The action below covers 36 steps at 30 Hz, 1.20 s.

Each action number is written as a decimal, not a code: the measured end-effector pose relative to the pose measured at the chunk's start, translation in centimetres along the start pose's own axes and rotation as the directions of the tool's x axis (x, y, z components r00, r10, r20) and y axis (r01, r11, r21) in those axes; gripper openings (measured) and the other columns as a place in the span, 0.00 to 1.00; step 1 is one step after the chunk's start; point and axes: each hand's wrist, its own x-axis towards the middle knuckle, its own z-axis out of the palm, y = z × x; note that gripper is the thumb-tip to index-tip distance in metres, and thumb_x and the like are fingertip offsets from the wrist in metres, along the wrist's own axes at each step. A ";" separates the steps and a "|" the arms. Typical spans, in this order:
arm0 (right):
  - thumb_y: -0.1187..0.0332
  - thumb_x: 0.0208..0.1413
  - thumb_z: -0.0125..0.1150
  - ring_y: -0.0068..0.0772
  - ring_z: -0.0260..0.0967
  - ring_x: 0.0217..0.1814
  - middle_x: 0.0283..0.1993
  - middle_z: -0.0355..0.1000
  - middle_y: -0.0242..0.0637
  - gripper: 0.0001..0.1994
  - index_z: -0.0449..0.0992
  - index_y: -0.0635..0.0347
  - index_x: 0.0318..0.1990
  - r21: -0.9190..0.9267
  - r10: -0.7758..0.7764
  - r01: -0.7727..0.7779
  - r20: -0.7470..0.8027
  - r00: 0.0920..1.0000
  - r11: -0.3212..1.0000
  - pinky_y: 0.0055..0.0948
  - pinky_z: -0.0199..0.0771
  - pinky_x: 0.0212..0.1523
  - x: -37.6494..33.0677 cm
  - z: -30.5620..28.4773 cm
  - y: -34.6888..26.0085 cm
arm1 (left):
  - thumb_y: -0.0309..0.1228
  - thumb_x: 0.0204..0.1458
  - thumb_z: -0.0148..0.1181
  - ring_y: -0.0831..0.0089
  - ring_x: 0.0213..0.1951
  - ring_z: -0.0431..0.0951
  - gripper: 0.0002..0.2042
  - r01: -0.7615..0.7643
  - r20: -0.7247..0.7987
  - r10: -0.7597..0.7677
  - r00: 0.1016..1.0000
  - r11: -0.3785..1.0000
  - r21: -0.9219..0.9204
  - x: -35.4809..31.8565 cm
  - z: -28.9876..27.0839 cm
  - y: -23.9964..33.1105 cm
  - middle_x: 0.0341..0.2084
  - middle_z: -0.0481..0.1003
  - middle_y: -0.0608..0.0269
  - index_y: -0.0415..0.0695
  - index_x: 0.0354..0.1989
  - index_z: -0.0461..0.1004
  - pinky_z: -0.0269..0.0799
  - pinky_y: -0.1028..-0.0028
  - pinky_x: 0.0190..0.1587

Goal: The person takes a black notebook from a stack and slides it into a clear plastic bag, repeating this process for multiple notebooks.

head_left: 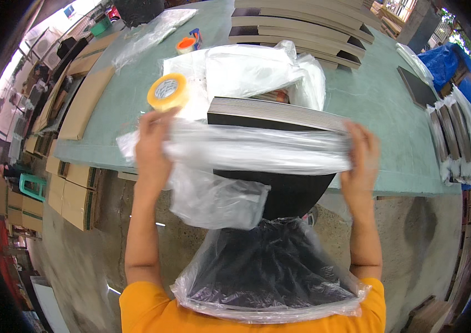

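A thick stack of black sheets [280,191] juts off the front edge of the green table toward me. A clear plastic bag [257,150] is bunched in a band across the stack. My left hand [152,149] grips the bag's left end. My right hand [362,158] grips its right end at the stack's side. The near end of the stack sits in more clear plastic [268,272] against my chest. A yellowish roll of tape [169,91] stands just beyond my left hand.
The green table [379,105] carries loose white plastic bags [257,69], an orange tape dispenser [188,43], flat cardboard stacks [302,25] at the back and bagged dark stacks [460,139] at right. Cardboard boxes [71,191] stand on the floor at left.
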 end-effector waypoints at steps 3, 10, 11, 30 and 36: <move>0.89 0.25 0.44 0.44 0.57 0.51 0.48 0.62 0.43 0.36 0.67 0.52 0.50 -0.160 -0.041 0.057 0.098 0.994 0.985 0.35 0.59 0.48 -0.5 -0.8 2.4 | 0.14 0.31 0.48 0.70 0.27 0.67 0.32 -0.003 0.228 0.006 0.974 1.000 -0.015 1.2 1.0 2.9 0.39 0.65 0.60 0.56 0.50 0.66 0.66 0.74 0.31; 0.89 0.30 0.45 0.35 0.62 0.46 0.46 0.63 0.41 0.28 0.74 0.56 0.42 0.244 0.044 -0.047 0.017 0.999 0.969 0.26 0.64 0.43 -3.8 -2.3 3.4 | 0.12 0.26 0.51 0.70 0.28 0.69 0.28 -0.230 0.039 0.235 0.971 0.967 -0.107 -0.3 -0.8 3.1 0.30 0.67 0.62 0.50 0.41 0.74 0.64 0.77 0.26; 0.90 0.32 0.46 0.33 0.65 0.41 0.41 0.66 0.40 0.25 0.74 0.58 0.41 0.263 0.084 -0.074 -0.027 0.996 0.962 0.24 0.66 0.38 -3.0 -2.5 2.4 | 0.12 0.25 0.51 0.70 0.28 0.69 0.28 -0.255 0.036 0.261 0.965 0.959 -0.120 -0.3 -1.1 3.3 0.30 0.67 0.62 0.50 0.41 0.74 0.64 0.77 0.26; 0.75 0.37 0.49 0.27 0.65 0.30 0.28 0.69 0.37 0.09 0.71 0.63 0.29 0.067 0.556 -0.879 0.752 0.355 0.471 0.26 0.65 0.32 -29.0 13.8 12.9 | 0.25 0.40 0.59 0.75 0.31 0.70 0.15 0.877 0.989 -0.133 0.066 -0.465 -0.121 -22.2 12.9 -6.4 0.26 0.71 0.63 0.37 0.37 0.65 0.65 0.77 0.35; 0.66 0.50 0.49 0.36 0.68 0.35 0.33 0.71 0.43 0.12 0.72 0.67 0.35 0.409 0.241 -0.815 0.813 0.529 0.411 0.34 0.67 0.36 -12.6 1.4 8.6 | 0.30 0.41 0.56 0.69 0.26 0.72 0.08 0.574 0.842 -0.179 0.509 0.800 -0.176 -11.4 4.8 -4.7 0.21 0.72 0.56 0.37 0.27 0.73 0.67 0.74 0.30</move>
